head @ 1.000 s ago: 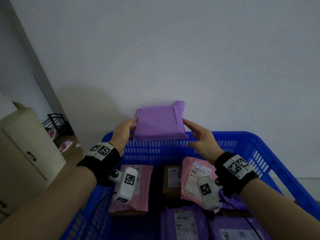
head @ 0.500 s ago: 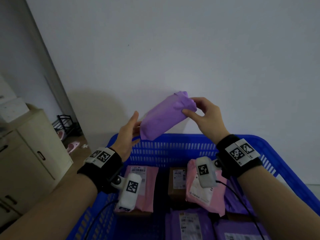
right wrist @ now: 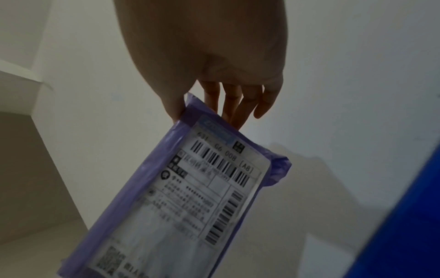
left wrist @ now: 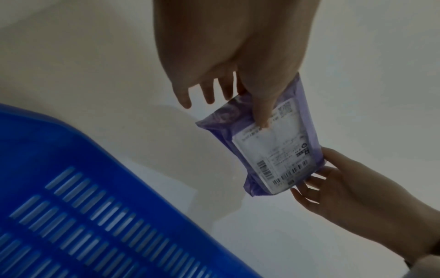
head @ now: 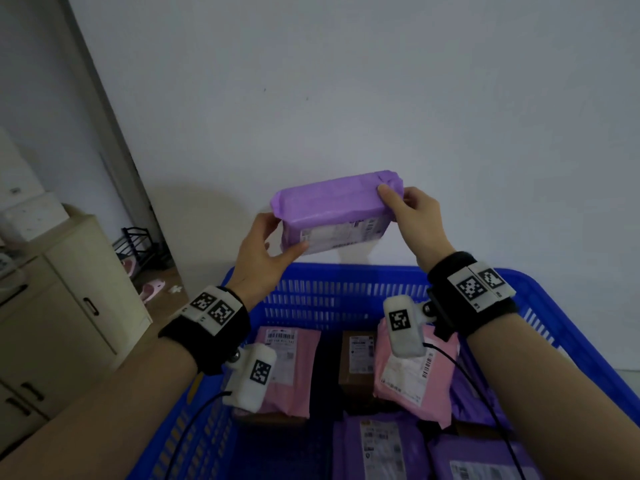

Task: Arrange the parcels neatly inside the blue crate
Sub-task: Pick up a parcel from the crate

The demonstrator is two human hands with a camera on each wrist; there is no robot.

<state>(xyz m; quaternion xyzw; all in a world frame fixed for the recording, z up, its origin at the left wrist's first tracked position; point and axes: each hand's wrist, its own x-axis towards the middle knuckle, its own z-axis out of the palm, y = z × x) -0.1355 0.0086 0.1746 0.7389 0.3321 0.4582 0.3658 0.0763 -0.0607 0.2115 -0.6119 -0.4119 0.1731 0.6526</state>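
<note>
L hand (head: 266,251) thumb + fingers and R hand (head: 412,220) both pinch ends of purple parcel (head: 332,206), held in air above far rim of blue crate (head: 346,292) w/ pink parcels (head: 291,368) + brown box (head: 356,362) inside, white wall (head: 381,98) behind, beige cabinet (head: 69,306) left, label txt too blurry to read.

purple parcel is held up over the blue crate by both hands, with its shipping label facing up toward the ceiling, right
Not quite. Both hands, left hand and right hand, do hold the purple parcel above the blue crate, but its shipping label faces downward toward the wrists, not the ceiling. The left wrist view shows it plainly.
</note>
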